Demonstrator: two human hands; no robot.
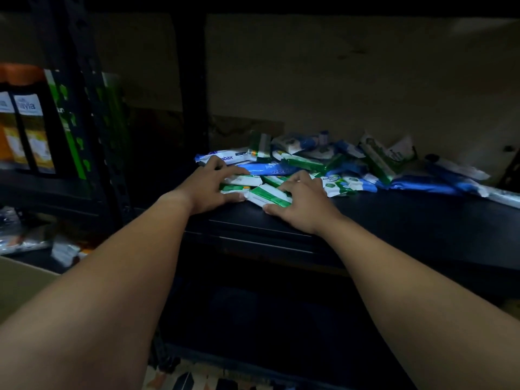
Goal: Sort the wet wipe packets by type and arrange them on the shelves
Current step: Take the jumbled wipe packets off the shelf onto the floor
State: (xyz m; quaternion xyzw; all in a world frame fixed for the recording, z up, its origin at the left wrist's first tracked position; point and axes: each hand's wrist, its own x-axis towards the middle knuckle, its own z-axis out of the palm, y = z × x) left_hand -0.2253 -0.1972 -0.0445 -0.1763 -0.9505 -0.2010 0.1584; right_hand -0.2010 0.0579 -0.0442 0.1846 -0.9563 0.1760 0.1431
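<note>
your left hand (pixel 209 187) and right hand (pixel 299 197) both rest with curled fingers gripping the green-and-white packets (pixel 270 194) at the shelf's (pixel 394 215) front edge, while the blue packets (pixel 270 168) lie jumbled behind. these look light, soft and slick; pinch each by its long edges, not the crinkly sealed ends.

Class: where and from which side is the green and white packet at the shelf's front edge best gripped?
Pinch the green and white packet across its narrow width near the front end, coming from the shelf's open front. It lies flat and tilted, its near corner exposed, between the left hand and right hand.
</note>
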